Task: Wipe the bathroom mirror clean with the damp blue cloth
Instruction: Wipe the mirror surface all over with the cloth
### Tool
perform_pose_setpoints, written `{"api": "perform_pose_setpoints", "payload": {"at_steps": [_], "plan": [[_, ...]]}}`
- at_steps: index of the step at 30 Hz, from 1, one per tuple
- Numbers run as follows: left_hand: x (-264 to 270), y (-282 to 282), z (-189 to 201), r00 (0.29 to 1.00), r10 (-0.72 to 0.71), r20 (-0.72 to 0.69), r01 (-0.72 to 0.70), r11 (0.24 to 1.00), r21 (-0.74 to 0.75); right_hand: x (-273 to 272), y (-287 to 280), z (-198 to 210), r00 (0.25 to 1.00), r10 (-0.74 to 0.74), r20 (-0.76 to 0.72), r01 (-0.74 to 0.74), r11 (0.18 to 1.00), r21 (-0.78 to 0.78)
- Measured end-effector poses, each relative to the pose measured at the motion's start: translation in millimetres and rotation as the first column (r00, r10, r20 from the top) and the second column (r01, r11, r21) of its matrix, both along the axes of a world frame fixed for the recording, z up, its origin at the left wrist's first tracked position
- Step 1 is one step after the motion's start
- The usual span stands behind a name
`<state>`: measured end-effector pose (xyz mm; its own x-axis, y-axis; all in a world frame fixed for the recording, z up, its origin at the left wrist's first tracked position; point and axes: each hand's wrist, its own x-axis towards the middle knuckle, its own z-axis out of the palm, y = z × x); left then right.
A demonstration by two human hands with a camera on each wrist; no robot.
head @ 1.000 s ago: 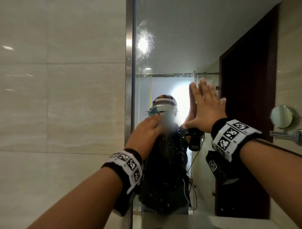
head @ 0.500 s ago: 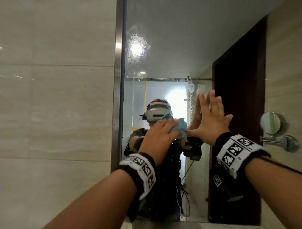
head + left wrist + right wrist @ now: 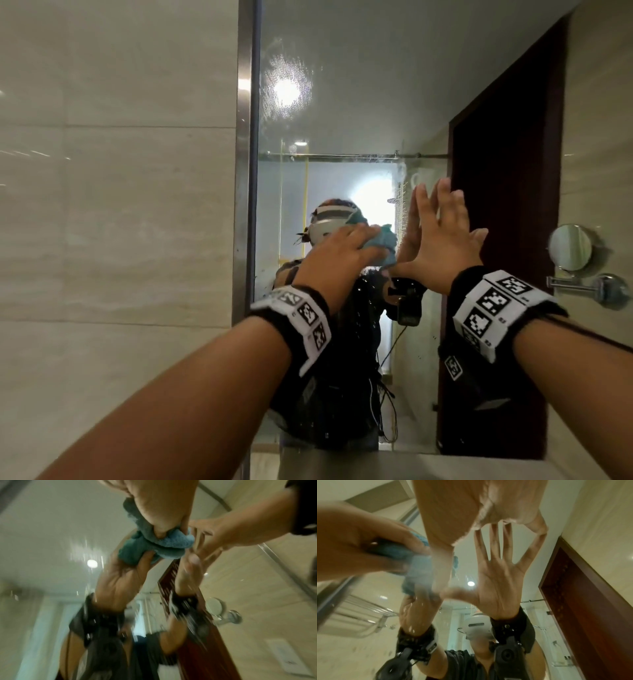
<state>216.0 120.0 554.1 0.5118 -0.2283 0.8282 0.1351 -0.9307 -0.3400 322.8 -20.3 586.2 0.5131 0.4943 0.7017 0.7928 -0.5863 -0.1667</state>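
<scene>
Soft indoor light; a ceiling lamp flares in the mirror (image 3: 359,85) over speckled droplets. Both wrist views smear with motion blur, edges bowed, the near left hand (image 3: 359,545) out of focus.

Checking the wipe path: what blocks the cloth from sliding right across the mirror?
The right hand rests open on the mirror, immediately right of the cloth the left hand holds.

The broad frameless wall mirror (image 3: 359,102) lies open above both hands. Sideways there is little room: the right hand (image 3: 442,246) rests flat just beside the cloth-holding left hand (image 3: 339,260). Leftward, the steel edge strip (image 3: 245,171) bounds the glass.
</scene>
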Motion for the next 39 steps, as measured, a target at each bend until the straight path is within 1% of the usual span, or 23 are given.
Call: {"api": "perform_pose_setpoints", "payload": {"at_steps": [4,6,8,11,13,14,15,16,18,20,22,24,25,26,28,29,30,32,33,34,36,37,39], "plan": [[-5,11,72,0.967,0.100,0.235,-0.044,0.972,-0.230,8,-14,2,0.999,-0.033,-0.022,0.033,0.999,0.018],[-2,8,74,0.964,0.118,0.240,-0.049,0.960,-0.276,12,-18,-2,0.997,-0.070,-0.045,0.071,0.997,0.033],[7,-1,45,0.983,0.067,0.173,-0.028,0.976,-0.215,15,-18,-4,0.996,-0.074,-0.058,0.076,0.997,0.034],[18,-24,-2,0.998,0.006,-0.060,-0.008,0.999,-0.042,15,-19,-2,0.996,-0.051,-0.080,0.053,0.998,0.022],[21,-26,-2,0.991,0.041,-0.131,-0.036,0.998,0.047,16,-21,-2,0.996,-0.032,-0.079,0.034,0.999,0.020],[20,-24,8,0.992,0.056,-0.110,-0.046,0.995,0.086,16,-21,-4,0.997,-0.031,-0.075,0.033,0.999,0.025],[18,-23,19,0.997,0.053,-0.048,-0.048,0.994,0.101,16,-21,-5,0.997,-0.032,-0.073,0.035,0.999,0.032],[16,-19,32,0.998,0.041,0.040,-0.044,0.997,0.063,17,-21,-6,0.997,-0.031,-0.067,0.033,0.999,0.038],[11,-12,57,0.976,0.049,0.212,-0.025,0.993,-0.114,18,-21,-7,0.998,-0.027,-0.052,0.029,0.999,0.038],[14,-8,56,0.957,0.073,0.281,-0.032,0.988,-0.148,19,-21,-7,0.998,-0.035,-0.045,0.037,0.999,0.031],[18,-6,25,0.976,0.072,0.206,-0.066,0.997,-0.037,19,-20,-8,0.998,-0.037,-0.047,0.039,0.999,0.037],[17,-3,-20,0.998,0.043,0.039,-0.049,0.985,0.163,18,-20,-8,0.998,-0.037,-0.051,0.039,0.998,0.044],[10,-3,-38,0.998,0.043,-0.044,-0.032,0.973,0.228,16,-21,-7,0.998,-0.039,-0.052,0.042,0.998,0.044],[3,-4,-47,0.995,0.050,-0.088,-0.024,0.962,0.271,15,-21,-7,0.998,-0.046,-0.052,0.048,0.998,0.039],[-5,0,-36,0.986,0.094,-0.136,-0.049,0.951,0.307,13,-22,-7,0.996,-0.061,-0.058,0.062,0.998,0.031],[-6,2,-22,0.986,0.122,-0.114,-0.087,0.957,0.278,11,-22,-7,0.996,-0.068,-0.065,0.070,0.997,0.030],[-9,2,-6,0.991,0.130,-0.031,-0.120,0.969,0.217,9,-20,-8,0.994,-0.076,-0.073,0.079,0.996,0.029],[-19,7,30,0.979,0.139,0.150,-0.142,0.990,0.009,2,-16,-10,0.995,-0.091,-0.045,0.092,0.996,0.020],[-25,10,43,0.960,0.173,0.219,-0.162,0.985,-0.068,-4,-13,-11,0.996,-0.088,0.016,0.087,0.996,0.011],[-28,14,47,0.951,0.200,0.234,-0.179,0.978,-0.110,-11,-9,-13,0.992,-0.066,0.104,0.066,0.998,0.005],[-33,17,32,0.954,0.210,0.212,-0.187,0.975,-0.122,-23,2,-14,0.972,0.021,0.233,-0.018,1.000,-0.013],[-32,21,16,0.961,0.188,0.205,-0.171,0.981,-0.097,-28,9,-14,0.970,0.056,0.235,-0.052,0.998,-0.025],[-34,28,-28,0.985,0.148,0.088,-0.145,0.989,-0.039,-32,22,-16,0.985,0.071,0.155,-0.063,0.996,-0.056]]}}
